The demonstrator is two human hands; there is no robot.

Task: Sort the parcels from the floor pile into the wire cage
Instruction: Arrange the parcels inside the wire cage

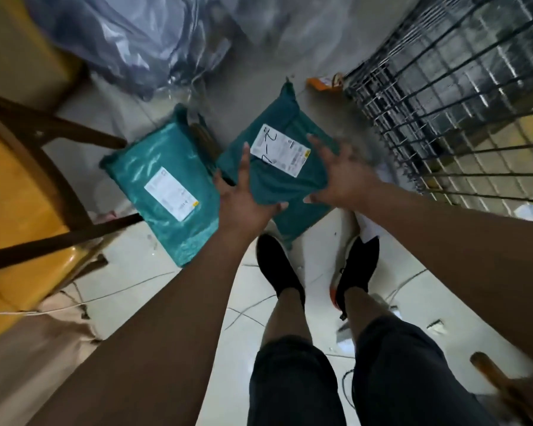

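A dark teal parcel (285, 182) with a white label lies just ahead of my feet. My left hand (243, 195) is spread over its left edge with straight fingers, the thumb against its near side. Opposite it, my right hand (343, 176) is spread over the right edge, thumb pointing inward. I cannot tell whether the parcel rests on the floor or is lifted. A second, lighter teal parcel (163, 186) with a white label lies on the floor to the left. The wire cage (443, 118) stands at the right and holds parcels.
Grey plastic bags (130, 38) are heaped at the back. A yellow chair (16, 186) with dark wooden legs stands at the left. A small orange packet (323, 83) lies by the cage corner. My black shoes (277, 265) stand on the white tiled floor among loose wires.
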